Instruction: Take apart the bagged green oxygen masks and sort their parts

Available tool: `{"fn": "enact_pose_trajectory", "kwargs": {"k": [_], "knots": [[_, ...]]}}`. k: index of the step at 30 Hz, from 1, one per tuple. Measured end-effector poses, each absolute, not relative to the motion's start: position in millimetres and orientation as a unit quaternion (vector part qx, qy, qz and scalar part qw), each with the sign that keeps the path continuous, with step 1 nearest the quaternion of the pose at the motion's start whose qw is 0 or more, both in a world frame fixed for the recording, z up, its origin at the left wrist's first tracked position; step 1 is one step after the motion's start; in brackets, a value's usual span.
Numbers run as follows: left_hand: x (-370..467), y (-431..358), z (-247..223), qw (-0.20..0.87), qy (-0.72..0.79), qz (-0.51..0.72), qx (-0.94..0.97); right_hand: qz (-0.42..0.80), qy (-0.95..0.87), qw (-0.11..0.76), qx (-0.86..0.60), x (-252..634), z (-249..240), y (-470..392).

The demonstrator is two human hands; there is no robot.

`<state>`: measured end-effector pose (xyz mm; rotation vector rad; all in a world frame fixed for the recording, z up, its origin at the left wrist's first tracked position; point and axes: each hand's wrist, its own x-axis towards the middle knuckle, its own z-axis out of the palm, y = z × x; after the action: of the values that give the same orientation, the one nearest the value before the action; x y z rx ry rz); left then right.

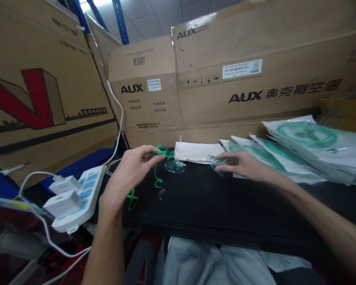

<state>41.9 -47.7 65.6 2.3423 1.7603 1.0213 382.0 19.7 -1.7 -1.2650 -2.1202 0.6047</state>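
My left hand (139,164) is closed in a pinch on a green cord (156,174), which loops above the black tabletop (207,202) and hangs down in curls. More green cord lies under and beside my left wrist. My right hand (240,164) is closed on a clear plastic piece shaped like a breathing mask (215,163), held just over the table. Between my hands a second clear, domed plastic piece (175,166) lies on the table. A small clear fragment (161,193) sits nearer the front edge. A flat white packet (198,152) lies behind them.
Sealed pouches with green contents (311,138) are stacked at the right. A white power strip (91,190) with plugged-in adapters and white cables stands at the left. Tall cardboard boxes (207,107) wall off the back, and another large carton (47,47) is at the left.
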Motion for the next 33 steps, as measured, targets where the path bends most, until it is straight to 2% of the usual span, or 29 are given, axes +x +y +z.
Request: {"fn": "enact_pose_trajectory", "kwargs": {"k": [5,9,14,18,20,26,30,33], "knots": [[-19.0,-33.9,55.4,0.038,0.695,0.186,0.693,0.237,-0.806,0.303,-0.450,378.2,0.6,15.7],[-40.8,-17.2,38.6,0.086,0.732,0.103,0.668,0.247,-0.808,0.296,-0.445,374.2,2.8,11.0],[5.8,-17.3,41.8,0.038,0.666,0.205,0.716,0.238,-0.826,0.283,-0.426,365.0,0.9,4.3],[74.8,-20.5,34.2,0.197,0.525,0.282,0.778,0.168,-0.853,0.309,-0.386,357.8,-6.0,2.7],[99.4,-16.6,21.8,0.274,0.469,0.282,0.791,0.126,-0.862,0.338,-0.357,354.5,-8.9,1.9],[121.0,-4.3,-0.2,0.364,0.400,0.353,0.764,0.085,-0.866,0.386,-0.307,345.8,-10.9,-0.9],[121.6,-2.0,4.3,0.458,0.384,0.396,0.697,0.112,-0.858,0.390,-0.314,343.4,-4.8,-6.3],[121.6,-2.3,6.3,0.463,0.400,0.456,0.646,0.231,-0.813,0.416,-0.334,338.1,7.7,-19.1]]}}
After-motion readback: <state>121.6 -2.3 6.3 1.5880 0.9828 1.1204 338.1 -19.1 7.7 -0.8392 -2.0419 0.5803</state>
